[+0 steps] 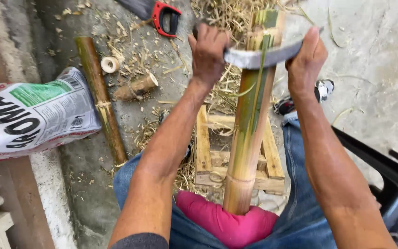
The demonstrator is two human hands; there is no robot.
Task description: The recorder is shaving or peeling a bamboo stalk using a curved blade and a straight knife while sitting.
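Two bare hands grip one curved steel blade (259,56) set crosswise on a bamboo pole (249,129) at centre frame. Left hand (208,50), upper centre: fingers closed tight around the blade's left end, whose handle is hidden inside the fist. Right hand (306,57), upper right: fingers curled over the blade's right end, tip just showing past the knuckles. Pole: green and yellow, long axis running from the pink cloth (226,221) at the lap, bottom centre, away to the top edge, where its far end is cut off; a thin green strip hangs loose from under the blade. Both hands sit level, one either side of the pole, neither nearer. Wooden frame (263,170) beneath the pole, partly covered. Further items: second bamboo length (101,99) at left, short cut pieces (137,86) and a ring (110,64) upper left, red-handled saw (164,17) at top, blade out of view, printed sack (33,115) at left, shavings (226,14) scattered. Dark object, lower right, unclear.
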